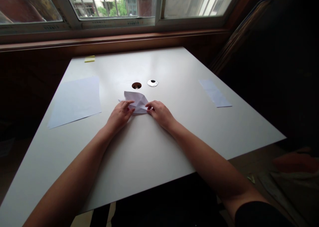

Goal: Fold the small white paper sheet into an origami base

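A creased sheet of white paper (137,100), partly folded, lies on the white table between my two hands. My left hand (121,114) is closed on its left side, thumb and fingers near a fold. On the right edge, my right hand (159,112) pinches the paper between thumb and fingertips. The far flap of the paper stands slightly raised, and a pointed corner sticks out past my left fingers. My fingers hide parts of both side edges.
The white table (139,154) holds a stack of paper sheets (77,100) at left and a paper strip (215,93) at right. Beyond my hands are a round hole (136,85) and a round cover (152,83). Yellow sticky notes (89,59) lie at the far left, near the window.
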Available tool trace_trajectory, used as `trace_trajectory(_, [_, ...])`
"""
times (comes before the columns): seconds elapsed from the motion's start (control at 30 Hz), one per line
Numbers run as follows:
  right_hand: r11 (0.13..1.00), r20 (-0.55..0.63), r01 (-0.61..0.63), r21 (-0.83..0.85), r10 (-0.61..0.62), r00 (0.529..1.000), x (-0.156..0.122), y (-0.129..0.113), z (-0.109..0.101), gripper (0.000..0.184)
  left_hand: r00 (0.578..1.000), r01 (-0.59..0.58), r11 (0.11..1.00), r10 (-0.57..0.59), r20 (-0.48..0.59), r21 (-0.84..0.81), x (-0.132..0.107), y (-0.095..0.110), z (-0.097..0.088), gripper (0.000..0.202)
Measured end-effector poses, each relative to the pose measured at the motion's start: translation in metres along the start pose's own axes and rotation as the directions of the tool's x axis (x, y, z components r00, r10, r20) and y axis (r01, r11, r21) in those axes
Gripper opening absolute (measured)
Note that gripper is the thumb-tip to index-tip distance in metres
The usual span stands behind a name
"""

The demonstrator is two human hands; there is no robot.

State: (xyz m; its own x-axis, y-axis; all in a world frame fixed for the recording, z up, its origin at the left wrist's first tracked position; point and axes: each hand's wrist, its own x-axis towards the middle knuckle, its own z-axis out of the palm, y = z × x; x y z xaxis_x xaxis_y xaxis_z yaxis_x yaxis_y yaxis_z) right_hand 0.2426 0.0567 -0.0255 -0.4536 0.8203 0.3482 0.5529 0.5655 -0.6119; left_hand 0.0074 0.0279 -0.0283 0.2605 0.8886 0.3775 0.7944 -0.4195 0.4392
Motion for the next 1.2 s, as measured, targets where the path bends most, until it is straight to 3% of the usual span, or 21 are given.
trace_trajectory(0.17, [0.999,0.018,-0.035,0.035,0.034,0.999,0.001,0.001,-0.002,0.017,1.0,-0.019,0.991,0.019,-0.001,0.133,0.001,0.003,0.001,0.043])
trace_trajectory(0.37, [0.996,0.038,-0.044,0.072,0.042,0.998,0.001,0.003,-0.005,0.019,0.999,0.041,0.971,-0.038,-0.016,0.238,0.0,0.007,0.001,0.055])
trace_trajectory(0.6, [0.994,0.052,-0.047,0.101,0.042,0.998,0.002,0.005,-0.005,0.024,0.991,0.118,0.972,-0.101,-0.091,0.205,0.001,0.006,0.006,0.078])
trace_trajectory(0.8, [0.991,0.076,-0.069,0.114,0.06,0.995,0.003,0.003,-0.007,0.024,0.987,0.147,0.957,-0.125,-0.098,0.252,0.002,0.006,0.01,0.087])
trace_trajectory(1.0, [0.981,0.085,-0.098,0.165,0.085,0.993,0.002,0.004,-0.007,0.023,0.983,0.162,0.975,-0.147,-0.106,0.153,0.002,0.002,0.011,0.088])
trace_trajectory(1.2, [0.977,0.101,-0.129,0.171,0.113,0.988,-0.001,0.0,-0.011,0.022,0.987,0.131,0.981,-0.143,-0.076,-0.145,0.006,-0.01,0.008,0.108])
